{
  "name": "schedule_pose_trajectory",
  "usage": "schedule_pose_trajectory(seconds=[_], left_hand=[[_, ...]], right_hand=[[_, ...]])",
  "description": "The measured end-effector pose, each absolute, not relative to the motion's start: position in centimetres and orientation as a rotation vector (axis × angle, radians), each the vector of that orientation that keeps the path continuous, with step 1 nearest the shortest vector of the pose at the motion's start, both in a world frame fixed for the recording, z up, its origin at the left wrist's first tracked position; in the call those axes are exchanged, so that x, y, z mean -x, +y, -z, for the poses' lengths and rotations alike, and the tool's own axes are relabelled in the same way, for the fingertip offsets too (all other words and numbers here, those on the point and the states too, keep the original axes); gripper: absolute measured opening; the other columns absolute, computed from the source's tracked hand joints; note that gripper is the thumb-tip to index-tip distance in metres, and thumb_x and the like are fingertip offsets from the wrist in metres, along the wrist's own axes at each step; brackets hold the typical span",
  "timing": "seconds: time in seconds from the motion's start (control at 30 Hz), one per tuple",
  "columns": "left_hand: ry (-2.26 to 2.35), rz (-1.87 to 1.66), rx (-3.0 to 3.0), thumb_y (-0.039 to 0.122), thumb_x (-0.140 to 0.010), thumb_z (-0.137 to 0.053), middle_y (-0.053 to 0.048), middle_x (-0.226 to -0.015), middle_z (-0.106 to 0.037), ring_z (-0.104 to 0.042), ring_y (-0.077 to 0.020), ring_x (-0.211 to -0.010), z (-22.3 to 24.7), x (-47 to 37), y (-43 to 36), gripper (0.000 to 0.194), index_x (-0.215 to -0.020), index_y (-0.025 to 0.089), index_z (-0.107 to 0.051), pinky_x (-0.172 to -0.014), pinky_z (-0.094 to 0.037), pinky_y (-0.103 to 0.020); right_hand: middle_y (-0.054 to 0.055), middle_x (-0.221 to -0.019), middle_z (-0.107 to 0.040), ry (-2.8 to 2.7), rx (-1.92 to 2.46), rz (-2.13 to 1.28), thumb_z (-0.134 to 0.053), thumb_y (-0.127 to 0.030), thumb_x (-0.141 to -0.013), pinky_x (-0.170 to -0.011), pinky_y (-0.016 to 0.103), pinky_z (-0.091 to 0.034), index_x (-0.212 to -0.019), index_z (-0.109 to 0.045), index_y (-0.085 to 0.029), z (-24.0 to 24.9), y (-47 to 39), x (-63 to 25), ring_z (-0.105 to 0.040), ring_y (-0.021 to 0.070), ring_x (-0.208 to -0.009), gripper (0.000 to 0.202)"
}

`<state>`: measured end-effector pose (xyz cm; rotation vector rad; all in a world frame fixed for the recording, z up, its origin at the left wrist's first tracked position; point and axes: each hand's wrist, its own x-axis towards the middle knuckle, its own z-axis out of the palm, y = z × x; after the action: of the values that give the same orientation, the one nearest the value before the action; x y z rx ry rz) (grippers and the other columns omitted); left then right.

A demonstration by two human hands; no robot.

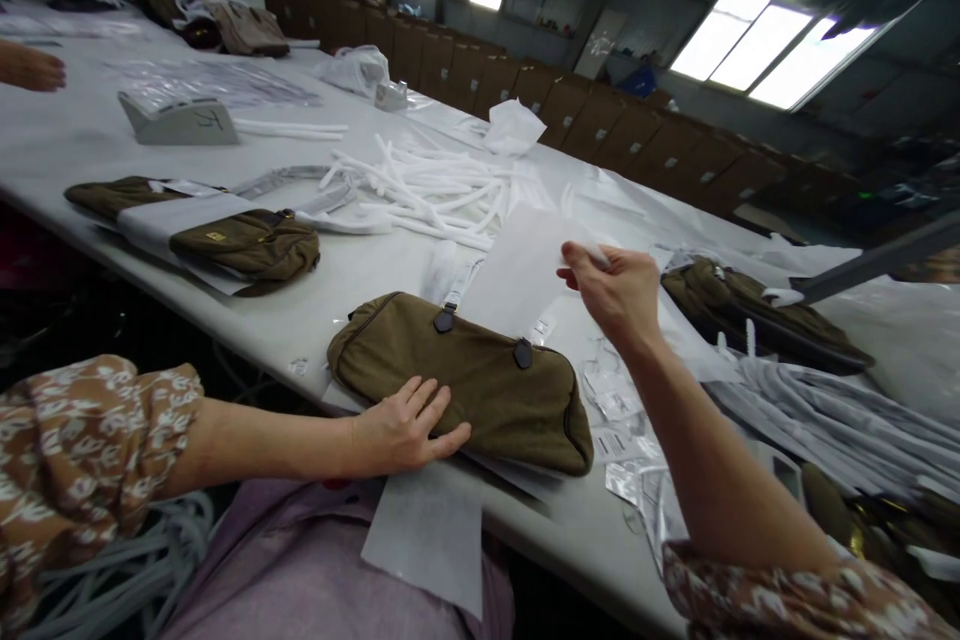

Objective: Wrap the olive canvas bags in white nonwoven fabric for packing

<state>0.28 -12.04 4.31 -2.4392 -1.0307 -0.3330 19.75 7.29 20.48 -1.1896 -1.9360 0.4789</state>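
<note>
An olive-green handbag with dark leather tabs lies on its side at the table's near edge. My left hand rests on the bag's front with its fingers spread. My right hand pinches the upper corner of a white paper sheet, raised behind the bag. Another part of white paper hangs from under the bag over the table edge. Whether both parts are one sheet, I cannot tell, as the bag hides what lies between.
A paper-banded olive bag lies to the left, another olive bag to the right. White foam strips are heaped behind. Small plastic packets and wrapped handles lie at right. Another person's hand shows far left.
</note>
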Motion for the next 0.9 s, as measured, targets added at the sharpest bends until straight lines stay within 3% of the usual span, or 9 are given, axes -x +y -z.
schedule_pose_trajectory(seconds=[0.27,0.37,0.47,0.57,0.63,0.7,0.8,0.9], left_hand=[[-1.068,0.366,2.445,0.024,-0.089,-0.050,-0.020,-0.114,-0.064,-0.063,-0.0324,-0.103,-4.4,-0.5,-11.7,0.040,-0.129,0.026,-0.045,-0.083,-0.052,-0.048],[-1.086,0.359,2.454,0.025,-0.089,-0.051,-0.019,-0.116,-0.063,-0.063,-0.0322,-0.105,-4.0,-0.5,-11.6,0.043,-0.131,0.028,-0.043,-0.084,-0.052,-0.048],[-1.112,0.367,2.468,0.025,-0.089,-0.052,-0.019,-0.117,-0.062,-0.062,-0.0323,-0.106,-3.9,-0.4,-11.7,0.044,-0.132,0.029,-0.042,-0.086,-0.051,-0.049],[-1.131,0.384,2.490,0.023,-0.089,-0.053,-0.020,-0.119,-0.061,-0.060,-0.0324,-0.109,-3.9,-0.1,-11.8,0.047,-0.134,0.030,-0.041,-0.087,-0.050,-0.051],[-1.125,0.416,2.507,0.022,-0.089,-0.052,-0.019,-0.119,-0.062,-0.060,-0.0322,-0.109,-3.7,0.0,-11.7,0.046,-0.134,0.028,-0.042,-0.087,-0.050,-0.052],[-1.101,0.480,2.517,0.020,-0.089,-0.051,-0.019,-0.114,-0.063,-0.060,-0.0327,-0.108,-3.4,0.2,-11.5,0.037,-0.126,0.020,-0.052,-0.087,-0.050,-0.052],[-1.084,0.511,2.537,0.018,-0.089,-0.048,-0.020,-0.109,-0.065,-0.060,-0.0319,-0.106,-3.2,0.5,-11.0,0.026,-0.108,0.010,-0.062,-0.089,-0.050,-0.049],[-1.063,0.444,2.577,0.018,-0.090,-0.047,-0.019,-0.109,-0.065,-0.059,-0.0293,-0.107,-3.5,0.8,-10.7,0.022,-0.101,0.010,-0.063,-0.090,-0.050,-0.045]], right_hand=[[0.000,-0.046,-0.052,-1.778,1.325,-0.623,-0.067,-0.036,-0.076,-0.047,0.024,-0.046,-0.059,-0.061,-0.012,-19.6,16.9,-17.4,-0.061,0.0155,-0.047,0.030],[-0.002,-0.046,-0.051,-1.804,1.318,-0.585,-0.064,-0.038,-0.077,-0.046,0.022,-0.043,-0.061,-0.061,-0.011,-20.2,16.3,-17.1,-0.060,0.0137,-0.046,0.032],[-0.002,-0.046,-0.051,-1.966,1.318,-0.340,-0.060,-0.043,-0.083,-0.047,0.023,-0.041,-0.059,-0.061,-0.013,-21.3,11.7,-18.1,-0.058,0.0134,-0.046,0.038],[0.002,-0.060,-0.064,-2.202,1.152,-0.007,-0.055,-0.043,-0.088,-0.063,0.030,-0.049,-0.066,-0.068,-0.018,-20.8,4.0,-20.4,-0.064,0.0186,-0.063,0.036],[0.004,-0.092,-0.073,-2.340,0.933,0.021,-0.054,-0.034,-0.089,-0.077,0.038,-0.051,-0.094,-0.071,-0.024,-18.9,-1.3,-22.3,-0.067,0.0218,-0.082,0.020],[0.006,-0.114,-0.068,-2.495,0.747,-0.031,-0.053,-0.028,-0.089,-0.087,0.045,-0.050,-0.117,-0.063,-0.029,-15.7,-5.7,-24.1,-0.063,0.0259,-0.103,0.030],[0.008,-0.122,-0.064,-2.630,0.632,-0.043,-0.048,-0.022,-0.090,-0.096,0.047,-0.045,-0.130,-0.054,-0.023,-10.1,-9.8,-25.7,-0.056,0.0264,-0.119,0.040],[0.010,-0.122,-0.064,-2.620,0.632,0.078,-0.043,-0.017,-0.091,-0.102,0.047,-0.039,-0.129,-0.054,-0.018,-5.7,-11.1,-25.6,-0.051,0.0264,-0.124,0.040]])
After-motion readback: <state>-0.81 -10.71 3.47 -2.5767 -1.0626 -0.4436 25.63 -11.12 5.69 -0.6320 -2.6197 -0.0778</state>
